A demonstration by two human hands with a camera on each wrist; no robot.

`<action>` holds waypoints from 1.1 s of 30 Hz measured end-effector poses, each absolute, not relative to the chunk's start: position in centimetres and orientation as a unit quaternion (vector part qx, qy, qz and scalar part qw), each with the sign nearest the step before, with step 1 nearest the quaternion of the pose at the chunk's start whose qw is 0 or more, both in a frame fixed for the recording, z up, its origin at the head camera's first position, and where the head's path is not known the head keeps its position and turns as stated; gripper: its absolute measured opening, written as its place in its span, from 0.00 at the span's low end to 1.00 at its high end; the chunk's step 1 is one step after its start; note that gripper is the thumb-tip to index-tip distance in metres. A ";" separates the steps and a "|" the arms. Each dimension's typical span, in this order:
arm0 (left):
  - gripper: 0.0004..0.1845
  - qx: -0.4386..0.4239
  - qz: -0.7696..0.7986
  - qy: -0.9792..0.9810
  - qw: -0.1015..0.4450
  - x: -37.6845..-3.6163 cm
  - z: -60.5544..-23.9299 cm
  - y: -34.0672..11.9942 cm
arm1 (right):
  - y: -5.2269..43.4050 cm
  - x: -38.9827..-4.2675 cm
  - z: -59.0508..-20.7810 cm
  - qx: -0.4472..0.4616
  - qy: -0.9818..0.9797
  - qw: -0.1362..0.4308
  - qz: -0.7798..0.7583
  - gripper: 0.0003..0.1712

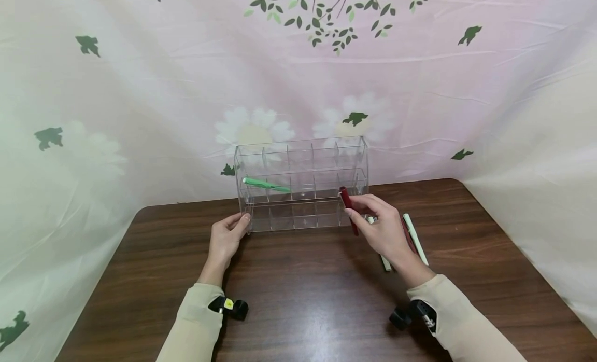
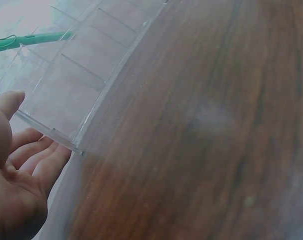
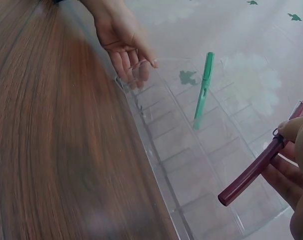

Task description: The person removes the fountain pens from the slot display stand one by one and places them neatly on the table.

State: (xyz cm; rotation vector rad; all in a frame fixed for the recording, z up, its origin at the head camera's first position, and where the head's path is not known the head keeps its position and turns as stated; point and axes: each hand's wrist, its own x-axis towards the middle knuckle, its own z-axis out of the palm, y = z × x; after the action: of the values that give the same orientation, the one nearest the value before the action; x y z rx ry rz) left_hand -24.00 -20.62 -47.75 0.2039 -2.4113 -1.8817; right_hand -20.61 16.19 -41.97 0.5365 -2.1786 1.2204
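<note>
Both hands are at the clear organizer (image 1: 300,183) near the back of the desk (image 1: 298,300). On the person's right, the right hand (image 1: 380,224) pinches a dark red pen (image 1: 347,209) between thumb and fingers, holding it tilted at the organizer's front right corner, its lower end near a front compartment but not yet inside one. At the other end, the left hand (image 1: 227,237) rests with relaxed, nearly straight fingers against the organizer's left end, steadying it and gripping nothing.

A green pen (image 1: 266,184) leans across the compartments of the middle row on the left side. More pens (image 1: 415,237), white ones among them, lie on the desk just beside and partly under the right hand.

The organizer looks light and its dividers are thin and clear, so they are hard to see. If the red pen's tip catches a divider edge, it could push the case backward or tip it, since the left hand only braces one end. A loose pinch could let the pen slip and roll among the spare pens, and the right wrist could sweep those toward the desk edge.
</note>
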 end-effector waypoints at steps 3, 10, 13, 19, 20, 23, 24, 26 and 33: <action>0.29 0.066 -0.613 -0.787 0.038 -23.9 -47.7 -20.7 | 16.7 -20.5 -42.0 0.200 -0.820 0.286 0.454 0.16; 0.28 0.066 -0.618 -0.783 0.038 -24.0 -47.7 -20.7 | 18.2 -20.2 -42.4 0.197 -0.832 0.281 0.437 0.18; 0.27 0.066 -0.620 -0.781 0.038 -24.0 -47.6 -20.6 | 18.9 -20.1 -42.6 0.196 -0.833 0.289 0.428 0.18; 0.28 0.067 -0.617 -0.783 0.034 -24.1 -47.7 -20.7 | 20.4 -19.8 -42.9 0.180 -0.836 0.299 0.423 0.17; 0.28 0.067 -0.618 -0.783 0.033 -24.1 -47.7 -20.7 | 20.6 -19.8 -42.9 0.176 -0.838 0.300 0.420 0.17; 0.28 0.067 -0.619 -0.782 0.030 -24.1 -47.7 -20.8 | 21.1 -19.7 -43.0 0.163 -0.844 0.303 0.412 0.16; 0.28 0.067 -0.617 -0.783 0.030 -24.0 -47.7 -20.8 | 21.3 -19.7 -43.0 0.159 -0.846 0.303 0.409 0.16; 0.28 0.065 -0.615 -0.785 0.032 -24.0 -47.7 -20.8 | 21.6 -19.6 -43.1 0.150 -0.852 0.297 0.405 0.15; 0.28 0.064 -0.610 -0.789 0.032 -24.0 -47.7 -20.8 | 23.1 -19.3 -43.4 0.121 -0.861 0.276 0.409 0.13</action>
State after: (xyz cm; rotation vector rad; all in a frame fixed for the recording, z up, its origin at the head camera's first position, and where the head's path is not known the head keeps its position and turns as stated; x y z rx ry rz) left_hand -24.05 -20.80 -47.69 0.1957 -2.4288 -1.8790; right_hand -19.30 23.06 -43.38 0.3260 -2.3144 1.0977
